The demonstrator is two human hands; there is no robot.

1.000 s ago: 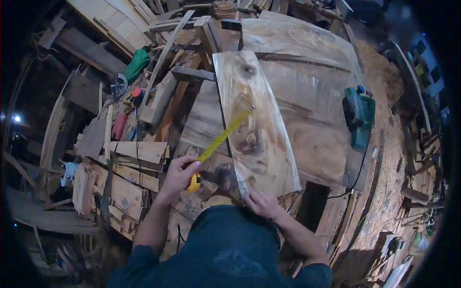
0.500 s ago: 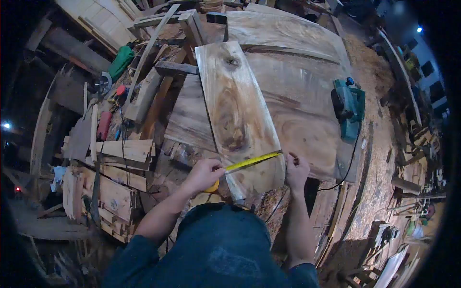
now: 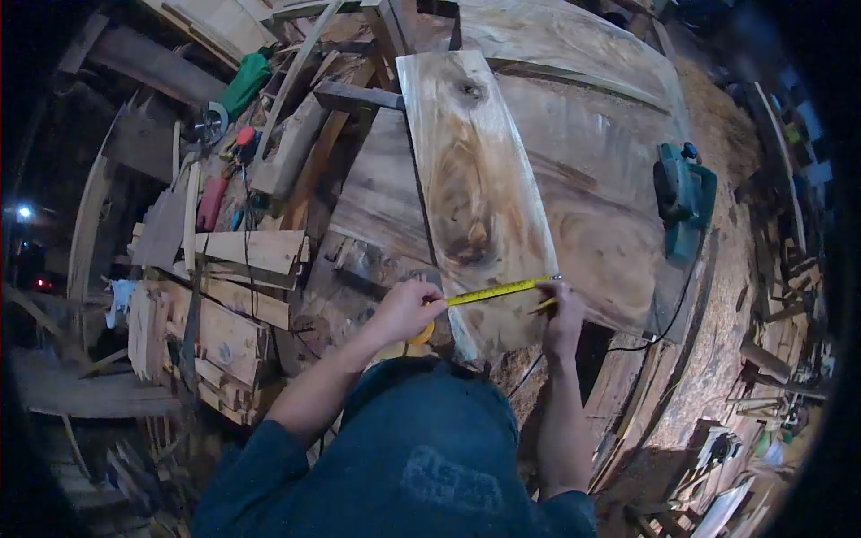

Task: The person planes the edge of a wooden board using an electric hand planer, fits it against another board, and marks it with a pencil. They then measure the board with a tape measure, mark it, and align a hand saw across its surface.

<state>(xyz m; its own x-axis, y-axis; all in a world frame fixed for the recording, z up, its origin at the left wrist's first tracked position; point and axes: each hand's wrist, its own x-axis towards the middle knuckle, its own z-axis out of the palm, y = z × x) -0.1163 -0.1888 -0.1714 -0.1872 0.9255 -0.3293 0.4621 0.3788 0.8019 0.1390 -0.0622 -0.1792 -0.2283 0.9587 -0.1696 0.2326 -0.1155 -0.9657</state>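
A wooden board (image 3: pixel 466 179) with dark swirling grain lies lengthwise in front of me on wider planks. Across its near end stretches the yellow blade of a tape measure (image 3: pixel 493 291). My left hand (image 3: pixel 411 309) is closed on the tape measure at the board's left edge, and part of its yellow case shows below the fingers. At the right edge, my right hand (image 3: pixel 563 321) is closed around a thin pencil (image 3: pixel 543 306) pointing left over the wood. The tape's end lies against this hand's fingertips; whether they also pinch it is hard to see.
A green electric planer (image 3: pixel 686 202) rests on the wide planks (image 3: pixel 596 233) at right, its cord trailing toward me. Stacked offcuts (image 3: pixel 229 332), a circular blade (image 3: pixel 213 123) and a red-handled tool (image 3: pixel 212 203) are at left. Wood shavings cover the ground on the right.
The view has shifted, so the board and planer sit further right. My right hand has turned inward over the board's edge, and the pencil now shows. The tape still spans the board.
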